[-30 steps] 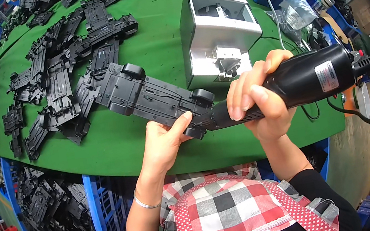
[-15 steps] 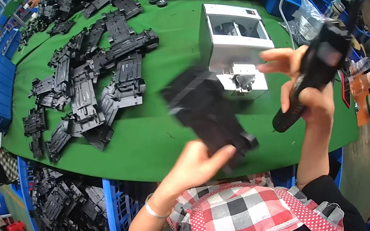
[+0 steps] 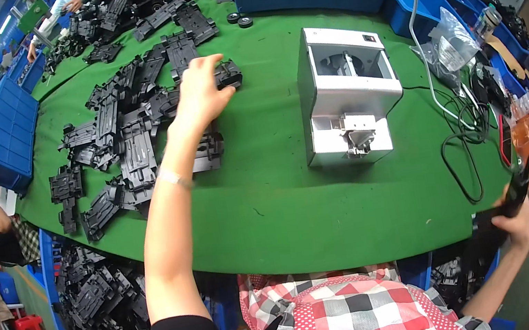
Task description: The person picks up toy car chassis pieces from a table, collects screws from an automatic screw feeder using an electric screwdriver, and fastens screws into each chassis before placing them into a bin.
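Assembly workshop; heaped black plastic parts; silver benchtop machine; blue crates.

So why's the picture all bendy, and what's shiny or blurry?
In the head view, the near edge of the green tabletop bows through the fisheye lens; there too, glare brightens the silver machine, and the dark tool in the right hand looks smeared.

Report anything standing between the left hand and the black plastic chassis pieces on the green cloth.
Nothing visible stands between: the left hand is over or on the black plastic chassis pieces; the boxy white machine stands apart to the right.
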`<state>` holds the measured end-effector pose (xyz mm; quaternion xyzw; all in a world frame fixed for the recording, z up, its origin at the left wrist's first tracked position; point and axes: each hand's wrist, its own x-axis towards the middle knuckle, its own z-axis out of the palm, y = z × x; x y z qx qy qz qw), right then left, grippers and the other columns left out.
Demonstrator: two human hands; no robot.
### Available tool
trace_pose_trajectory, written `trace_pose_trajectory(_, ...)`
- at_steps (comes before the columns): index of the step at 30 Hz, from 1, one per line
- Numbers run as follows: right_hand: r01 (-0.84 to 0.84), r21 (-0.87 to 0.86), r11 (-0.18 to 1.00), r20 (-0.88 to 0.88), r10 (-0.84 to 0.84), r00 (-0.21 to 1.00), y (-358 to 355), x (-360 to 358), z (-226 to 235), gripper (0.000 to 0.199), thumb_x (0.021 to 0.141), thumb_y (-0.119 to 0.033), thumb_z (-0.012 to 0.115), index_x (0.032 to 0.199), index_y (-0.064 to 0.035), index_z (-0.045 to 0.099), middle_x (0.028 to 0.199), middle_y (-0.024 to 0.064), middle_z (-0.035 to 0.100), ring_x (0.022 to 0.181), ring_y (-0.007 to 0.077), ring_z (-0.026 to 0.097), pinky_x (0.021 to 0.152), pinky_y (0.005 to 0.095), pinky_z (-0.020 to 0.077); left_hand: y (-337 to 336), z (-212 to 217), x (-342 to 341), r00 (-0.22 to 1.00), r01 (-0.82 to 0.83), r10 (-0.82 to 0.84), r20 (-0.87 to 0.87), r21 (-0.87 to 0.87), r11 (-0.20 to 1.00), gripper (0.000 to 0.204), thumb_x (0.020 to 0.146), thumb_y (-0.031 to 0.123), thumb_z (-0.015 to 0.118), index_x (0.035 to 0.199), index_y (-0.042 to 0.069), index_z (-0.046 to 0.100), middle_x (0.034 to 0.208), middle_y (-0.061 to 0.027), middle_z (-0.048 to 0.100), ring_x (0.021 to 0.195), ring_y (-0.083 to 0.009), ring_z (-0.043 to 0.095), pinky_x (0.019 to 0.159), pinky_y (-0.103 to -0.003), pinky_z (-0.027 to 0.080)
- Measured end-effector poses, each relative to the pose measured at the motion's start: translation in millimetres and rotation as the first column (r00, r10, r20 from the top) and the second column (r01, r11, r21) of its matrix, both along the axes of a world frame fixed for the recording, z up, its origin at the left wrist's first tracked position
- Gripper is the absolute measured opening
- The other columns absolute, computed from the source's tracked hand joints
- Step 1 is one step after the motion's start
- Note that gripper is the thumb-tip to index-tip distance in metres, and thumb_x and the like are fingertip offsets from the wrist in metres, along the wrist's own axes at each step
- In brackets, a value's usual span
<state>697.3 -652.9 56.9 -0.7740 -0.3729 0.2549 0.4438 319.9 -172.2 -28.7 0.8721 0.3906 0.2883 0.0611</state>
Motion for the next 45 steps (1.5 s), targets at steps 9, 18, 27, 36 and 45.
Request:
trace_pose_trajectory(9, 0.473, -0.046, 0.88, -0.025, -0.475, 0.88, -72.2, 15.2, -26.3, 0.025, 0.082, -0.015, 0.061, 0.102, -0.0055, 0.049, 0.071, 0.0021, 0.052, 0.052, 0.0093, 0.051, 0.04, 0.02, 0.0363, 24.6, -32.7, 36.9, 0.826, -0.212, 0.255, -0.502, 0.142, 0.967, 0.035, 0.074, 0.012, 0.06, 0.108, 0.011, 0.055, 0.107, -0.0152, 0.055, 0.101, -0.0354, 0.053, 0.091, -0.06, 0.033)
trace_pose_trajectory(18, 0.14, 0.755, 0.641, -0.432, 0.325, 0.841, 90.3, -47.0, -16.8, 0.032, 0.09, -0.019, 0.049, 0.117, -0.0037, 0.039, 0.079, 0.0056, 0.046, 0.062, 0.0121, 0.046, 0.049, 0.0221, 0.0388, 9.7, 66.9, -24.9, 0.83, -0.269, 0.049, 0.556, 0.321, 0.908, 0.031, 0.081, 0.017, 0.066, 0.109, 0.007, 0.059, 0.106, -0.0083, 0.063, 0.084, -0.0195, 0.062, 0.075, -0.03, 0.05)
trace_pose_trajectory(27, 0.011, 0.916, 0.4, -0.153, 0.325, 0.933, 223.7, -152.5, -5.4, 0.033, 0.076, 0.005, 0.054, 0.106, 0.0009, 0.041, 0.069, 0.012, 0.056, 0.052, 0.0196, 0.056, 0.051, 0.0305, 0.049, -175.2, 57.5, -19.2, 0.418, 0.67, 0.409, 0.811, -0.579, 0.464, 0.038, 0.088, 0.02, 0.052, 0.114, -0.007, 0.05, 0.097, -0.0205, 0.062, 0.078, -0.0269, 0.064, 0.068, -0.036, 0.055)
trace_pose_trajectory(36, -0.169, 0.76, 0.628, -0.053, 0.318, 0.947, 256.0, -157.8, -1.5, 0.022, 0.077, 0.006, 0.054, 0.096, 0.0012, 0.043, 0.066, 0.0096, 0.052, 0.053, 0.0188, 0.055, 0.051, 0.0306, 0.0469, -221.3, -19.4, 6.6, 0.451, 0.769, 0.588, 0.672, -0.627, 0.126, 0.033, 0.085, 0.016, 0.06, 0.108, -0.007, 0.054, 0.099, -0.0168, 0.061, 0.083, -0.0248, 0.064, 0.073, -0.036, 0.055)
trace_pose_trajectory(45, -0.082, 0.85, 0.521, -0.237, 0.517, 0.822, 232.2, -194.5, -9.6, 0.025, 0.079, -0.002, 0.047, 0.103, -0.0031, 0.039, 0.066, 0.0086, 0.047, 0.048, 0.0158, 0.046, 0.045, 0.0293, 0.0428, -224.9, -24.9, 11.0, 0.514, 0.71, 0.614, 0.599, -0.698, 0.087, 0.028, 0.083, 0.012, 0.063, 0.103, -0.007, 0.056, 0.089, -0.0144, 0.064, 0.075, -0.0241, 0.065, 0.068, -0.034, 0.056)
